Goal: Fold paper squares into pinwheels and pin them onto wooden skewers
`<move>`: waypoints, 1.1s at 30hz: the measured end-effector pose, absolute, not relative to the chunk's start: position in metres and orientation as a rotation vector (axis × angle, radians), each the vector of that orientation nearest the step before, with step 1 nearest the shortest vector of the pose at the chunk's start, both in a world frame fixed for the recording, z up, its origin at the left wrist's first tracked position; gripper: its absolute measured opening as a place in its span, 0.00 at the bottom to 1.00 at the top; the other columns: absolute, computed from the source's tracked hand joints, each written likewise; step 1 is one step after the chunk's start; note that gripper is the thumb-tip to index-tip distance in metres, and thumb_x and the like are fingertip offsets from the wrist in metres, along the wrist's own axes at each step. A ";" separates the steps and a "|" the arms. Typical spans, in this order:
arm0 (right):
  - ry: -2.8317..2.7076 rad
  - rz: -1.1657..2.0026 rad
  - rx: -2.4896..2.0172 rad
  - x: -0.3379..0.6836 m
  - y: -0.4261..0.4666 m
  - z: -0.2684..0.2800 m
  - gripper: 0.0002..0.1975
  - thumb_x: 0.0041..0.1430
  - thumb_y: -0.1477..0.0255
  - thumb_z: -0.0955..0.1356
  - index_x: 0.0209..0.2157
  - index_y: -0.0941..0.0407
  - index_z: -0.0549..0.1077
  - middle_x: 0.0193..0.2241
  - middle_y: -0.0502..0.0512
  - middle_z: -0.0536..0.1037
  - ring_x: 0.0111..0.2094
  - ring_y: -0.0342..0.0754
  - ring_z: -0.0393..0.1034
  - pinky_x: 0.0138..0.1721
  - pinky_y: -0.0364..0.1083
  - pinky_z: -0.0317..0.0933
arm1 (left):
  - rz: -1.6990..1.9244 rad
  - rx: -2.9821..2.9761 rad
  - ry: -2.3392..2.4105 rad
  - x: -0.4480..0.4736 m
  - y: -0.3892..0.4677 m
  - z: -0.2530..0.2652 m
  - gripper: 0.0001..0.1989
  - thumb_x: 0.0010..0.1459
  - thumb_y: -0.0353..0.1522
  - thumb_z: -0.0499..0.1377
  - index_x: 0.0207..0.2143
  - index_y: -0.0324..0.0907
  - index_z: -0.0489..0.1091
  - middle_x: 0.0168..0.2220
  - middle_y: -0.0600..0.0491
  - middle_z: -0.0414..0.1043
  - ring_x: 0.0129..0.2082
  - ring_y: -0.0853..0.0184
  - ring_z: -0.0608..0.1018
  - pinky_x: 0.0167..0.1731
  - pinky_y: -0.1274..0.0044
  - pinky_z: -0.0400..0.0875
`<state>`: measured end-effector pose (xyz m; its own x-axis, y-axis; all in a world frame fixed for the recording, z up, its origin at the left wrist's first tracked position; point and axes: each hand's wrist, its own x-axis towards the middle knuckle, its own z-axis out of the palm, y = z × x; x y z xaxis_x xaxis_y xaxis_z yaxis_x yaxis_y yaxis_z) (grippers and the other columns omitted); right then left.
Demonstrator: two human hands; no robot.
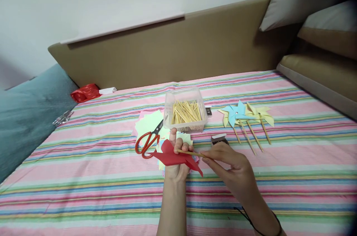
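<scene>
My left hand (178, 165) is closed on a red paper pinwheel (173, 158), whose folded blades spread out to both sides of the fingers. Between thumb and forefinger, my right hand (230, 161) pinches one end of a thin wooden stick (192, 153). The stick's other end meets the left fingertips at the pinwheel; whether it is fastened there I cannot tell. Just beyond the hands lie orange-handled scissors (147, 141) on a pile of coloured paper sheets (147, 120). A clear plastic box (185, 128) of wooden sticks (185, 112) stands behind them.
Several finished pinwheels, blue (236, 113) and yellow (264, 116), lie on the striped cloth (111, 191) at right. A small dark box (219, 139) sits behind my right hand. A red plastic bag (86, 93) lies far left. A brown board (167, 53) closes off the back.
</scene>
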<state>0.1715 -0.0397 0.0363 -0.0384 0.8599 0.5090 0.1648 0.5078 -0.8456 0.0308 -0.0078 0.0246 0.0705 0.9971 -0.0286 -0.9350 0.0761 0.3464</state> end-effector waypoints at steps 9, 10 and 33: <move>-1.553 0.721 -0.896 0.172 -0.042 0.035 0.13 0.56 0.78 0.68 0.39 0.47 0.79 0.29 0.54 0.78 0.31 0.48 0.70 0.31 0.48 0.65 | 1.513 0.240 0.292 0.034 -0.010 0.022 0.20 0.46 0.30 0.68 0.42 0.46 0.69 0.16 0.68 0.62 0.17 0.81 0.69 0.25 0.88 0.67; -1.553 0.717 -0.892 0.172 -0.042 0.035 0.13 0.56 0.78 0.68 0.39 0.47 0.79 0.29 0.54 0.78 0.31 0.48 0.70 0.31 0.48 0.65 | 1.523 0.241 0.288 0.034 -0.010 0.021 0.20 0.46 0.30 0.68 0.42 0.47 0.69 0.16 0.68 0.61 0.17 0.82 0.69 0.25 0.88 0.67; -1.631 0.666 -0.919 0.166 -0.044 0.036 0.11 0.57 0.78 0.68 0.37 0.50 0.79 0.28 0.53 0.79 0.30 0.48 0.70 0.33 0.48 0.63 | 1.578 0.345 0.253 0.029 -0.009 0.018 0.17 0.51 0.34 0.65 0.44 0.52 0.68 0.14 0.66 0.52 0.13 0.80 0.59 0.23 0.85 0.62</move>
